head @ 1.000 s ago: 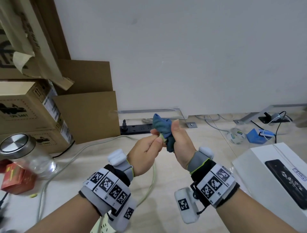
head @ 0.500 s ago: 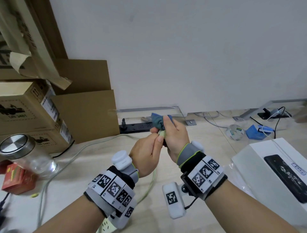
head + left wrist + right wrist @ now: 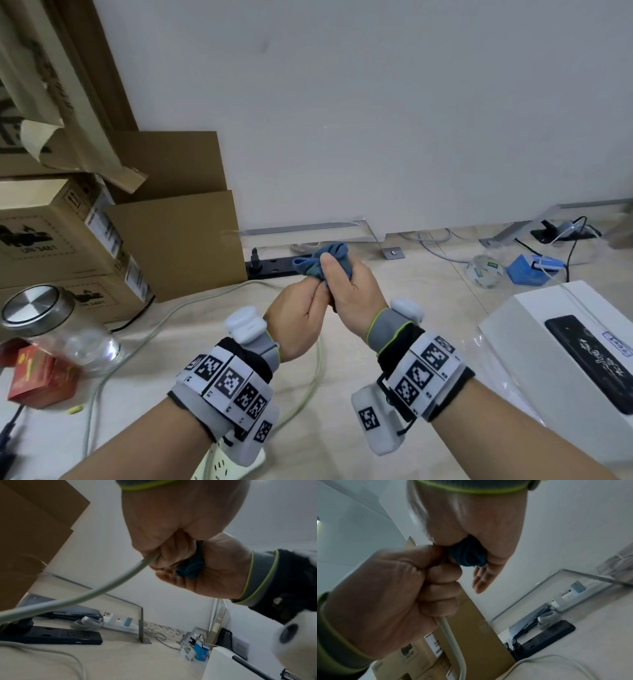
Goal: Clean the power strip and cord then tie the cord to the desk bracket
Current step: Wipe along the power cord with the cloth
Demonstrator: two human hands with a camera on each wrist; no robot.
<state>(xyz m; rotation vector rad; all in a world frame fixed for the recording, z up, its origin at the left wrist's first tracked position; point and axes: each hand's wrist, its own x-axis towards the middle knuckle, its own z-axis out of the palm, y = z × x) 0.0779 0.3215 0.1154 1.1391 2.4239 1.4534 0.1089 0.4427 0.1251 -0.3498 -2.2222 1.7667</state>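
Centrally, pale cord (image 3: 96, 596) in left hand (image 3: 301, 317) — blue cloth (image 3: 323, 262) in right hand (image 3: 352, 291).

The cloth (image 3: 323, 262) is blue, with darker teal folds in the wrist views. The cord (image 3: 96, 593) is pale grey-green. A white power strip (image 3: 219, 466) shows at the bottom edge of the head view, and a black power strip (image 3: 51, 635) lies by the wall (image 3: 411, 102), which is plain off-white. The tabletop (image 3: 342, 428) is light beige with faint marbling. Both wristbands (image 3: 229, 380) are white with black square-code patterns, over grey cuffs edged in lime green. The cardboard boxes (image 3: 61, 240) are brown with black print. The jar (image 3: 65, 329) is clear glass with a brushed silver lid. A small carton (image 3: 37, 380) is red. The flat box (image 3: 561, 370) is white, bearing a black phone picture.
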